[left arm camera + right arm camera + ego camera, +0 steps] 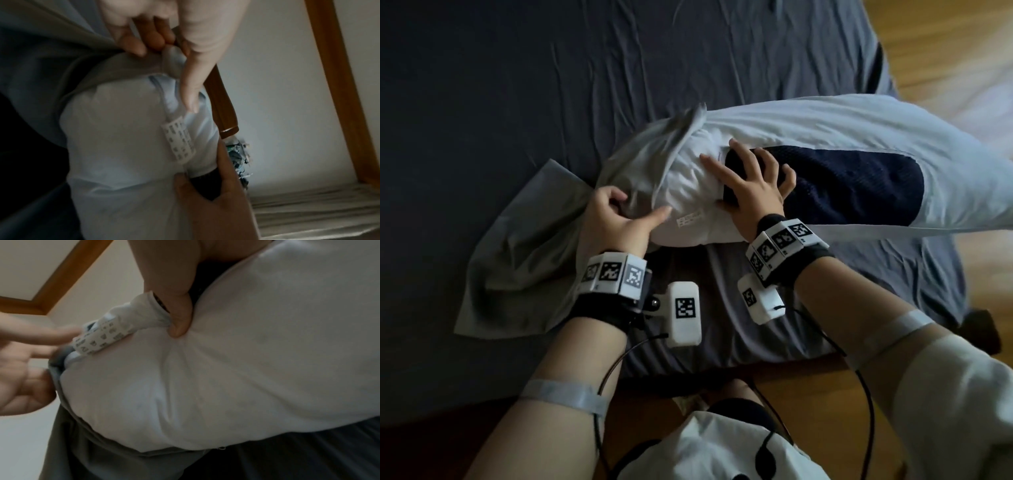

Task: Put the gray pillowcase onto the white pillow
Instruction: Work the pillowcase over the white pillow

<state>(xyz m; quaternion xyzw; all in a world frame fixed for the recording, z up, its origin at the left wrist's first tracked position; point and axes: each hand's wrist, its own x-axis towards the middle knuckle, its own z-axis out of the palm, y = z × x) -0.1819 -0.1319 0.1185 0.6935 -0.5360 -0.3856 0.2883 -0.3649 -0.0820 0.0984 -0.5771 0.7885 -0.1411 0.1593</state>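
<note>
Pillow, pillowcase on bed

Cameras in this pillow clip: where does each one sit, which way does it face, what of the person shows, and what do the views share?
Head: on the head, looking down at the bed; both forearms, left hand gripping the gray pillowcase, right hand spread on the white pillow.
Left wrist: along the left hand; curled fingers hold pillowcase edge.
Right wrist: along the right hand; thumb presses the pillow.
Shared: all three show the pillow's care label.
</note>
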